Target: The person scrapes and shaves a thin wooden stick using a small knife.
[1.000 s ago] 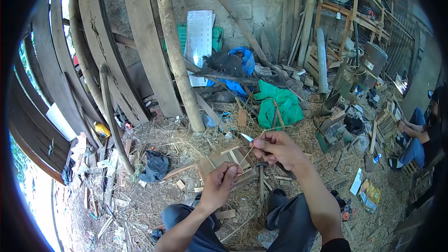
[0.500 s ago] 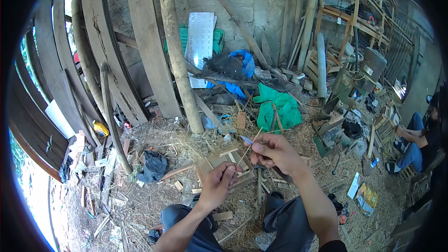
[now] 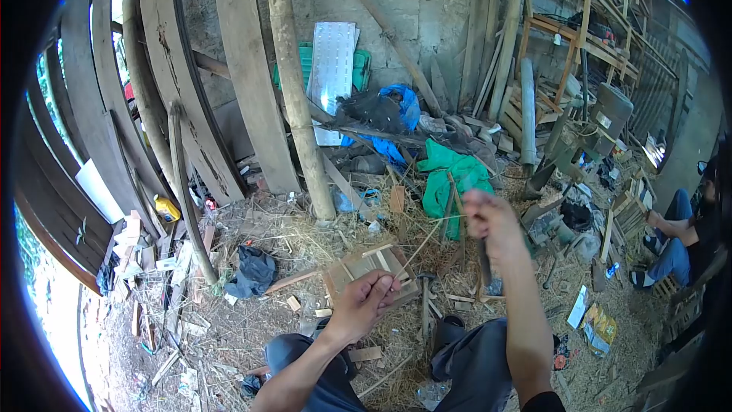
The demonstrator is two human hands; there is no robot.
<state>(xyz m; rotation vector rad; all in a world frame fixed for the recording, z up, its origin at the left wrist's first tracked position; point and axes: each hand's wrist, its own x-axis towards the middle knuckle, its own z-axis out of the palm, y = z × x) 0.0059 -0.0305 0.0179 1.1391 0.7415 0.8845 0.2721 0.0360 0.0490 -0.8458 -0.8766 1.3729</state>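
Observation:
My left hand (image 3: 362, 307) is closed in a pinch on the lower end of a thin wooden stick (image 3: 423, 246), which slants up and to the right. Smeared by motion, my right hand (image 3: 492, 230) is closed around a knife (image 3: 486, 263); its dark handle shows below the fist and its blade cannot be made out. A thin pale line runs from the stick's top toward the right fist; whether it is part of the stick I cannot tell. Beneath my hands lies a small wooden panel with slats (image 3: 347, 267), beside a hammer (image 3: 425, 290).
Wood scraps and straw litter the ground. A green plastic sheet (image 3: 454, 172) lies ahead, near an upright pole (image 3: 297, 99). A black plastic bag (image 3: 252, 273) is to the left. At the far right sits another person (image 3: 679, 233). A machine (image 3: 606, 114) stands at the right.
My right hand has moved up and to the right, away from my left hand. The knife blade, seen against the stick before, no longer shows. My left hand has shifted slightly right.

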